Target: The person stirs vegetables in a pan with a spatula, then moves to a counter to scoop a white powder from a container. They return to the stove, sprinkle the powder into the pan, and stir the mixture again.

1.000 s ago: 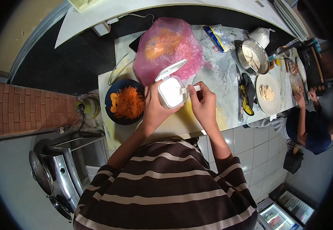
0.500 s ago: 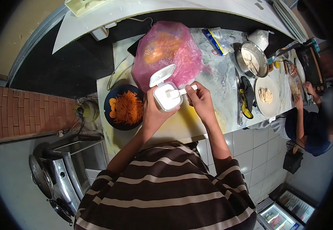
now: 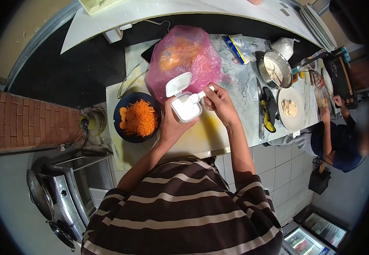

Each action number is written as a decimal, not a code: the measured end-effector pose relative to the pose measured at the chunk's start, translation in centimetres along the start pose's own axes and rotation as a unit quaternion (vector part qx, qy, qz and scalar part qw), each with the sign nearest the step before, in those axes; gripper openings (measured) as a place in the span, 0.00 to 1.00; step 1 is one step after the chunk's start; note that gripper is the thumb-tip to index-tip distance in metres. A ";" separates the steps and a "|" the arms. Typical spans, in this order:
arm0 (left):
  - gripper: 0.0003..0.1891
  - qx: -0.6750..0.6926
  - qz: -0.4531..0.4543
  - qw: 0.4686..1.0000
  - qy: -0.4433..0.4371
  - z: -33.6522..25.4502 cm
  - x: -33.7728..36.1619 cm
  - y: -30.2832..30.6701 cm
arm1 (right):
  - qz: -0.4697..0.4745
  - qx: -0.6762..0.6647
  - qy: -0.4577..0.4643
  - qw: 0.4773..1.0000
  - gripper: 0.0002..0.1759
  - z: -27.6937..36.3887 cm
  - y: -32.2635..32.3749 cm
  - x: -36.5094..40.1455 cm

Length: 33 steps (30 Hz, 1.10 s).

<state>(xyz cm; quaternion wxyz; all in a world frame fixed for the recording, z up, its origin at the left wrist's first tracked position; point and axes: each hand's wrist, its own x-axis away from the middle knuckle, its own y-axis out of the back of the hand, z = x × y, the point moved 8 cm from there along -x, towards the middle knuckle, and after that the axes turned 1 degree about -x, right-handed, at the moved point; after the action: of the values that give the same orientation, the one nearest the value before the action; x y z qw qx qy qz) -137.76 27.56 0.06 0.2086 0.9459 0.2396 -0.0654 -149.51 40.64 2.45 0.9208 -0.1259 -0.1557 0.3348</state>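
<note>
My left hand (image 3: 171, 124) is wrapped around a small white container (image 3: 186, 115) whose hinged lid (image 3: 178, 84) stands open. White powder or grains fill part of it. Between the fingers of my right hand (image 3: 221, 104) is the handle of a small white spoon (image 3: 197, 97), tilted with its bowl over the container's mouth. Whether the bowl carries any of the white contents is hard to make out. To the left of my left hand sits a dark plate (image 3: 127, 135) with shredded carrot (image 3: 143, 119) and some carrot slices (image 3: 123, 114).
Behind the container lies a pink plastic bag (image 3: 184, 59) with orange contents. Further right on the marble counter are a blue-yellow packet (image 3: 239, 49), a metal pot (image 3: 287, 68), a knife (image 3: 261, 114) and a white plate (image 3: 297, 121) with pale food. A co-worker (image 3: 341, 144) stands at the far right.
My right hand has raised the spoon slightly, away from the white contents. My left hand keeps its hold on the container. The whole view has shifted a little.
</note>
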 end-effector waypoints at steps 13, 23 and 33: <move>0.52 0.017 -0.008 0.999 -0.031 -0.6 0.2 0.7 | 0.041 -0.011 -0.005 0.999 0.13 0.3 -0.7 0.4; 0.53 0.036 -0.033 0.998 -0.046 0.0 0.2 1.2 | 0.052 0.012 -0.019 0.998 0.15 -0.4 -1.0 0.3; 0.53 0.006 -0.036 0.998 -0.060 0.6 0.3 1.1 | 0.030 0.011 -0.008 0.999 0.14 -0.8 -0.5 0.0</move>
<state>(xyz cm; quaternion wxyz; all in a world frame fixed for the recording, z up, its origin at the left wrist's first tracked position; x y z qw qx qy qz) -137.03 26.56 -0.12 0.2143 0.9323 0.2603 -0.1310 -148.89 40.17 1.90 0.9102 -0.1180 -0.1559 0.3650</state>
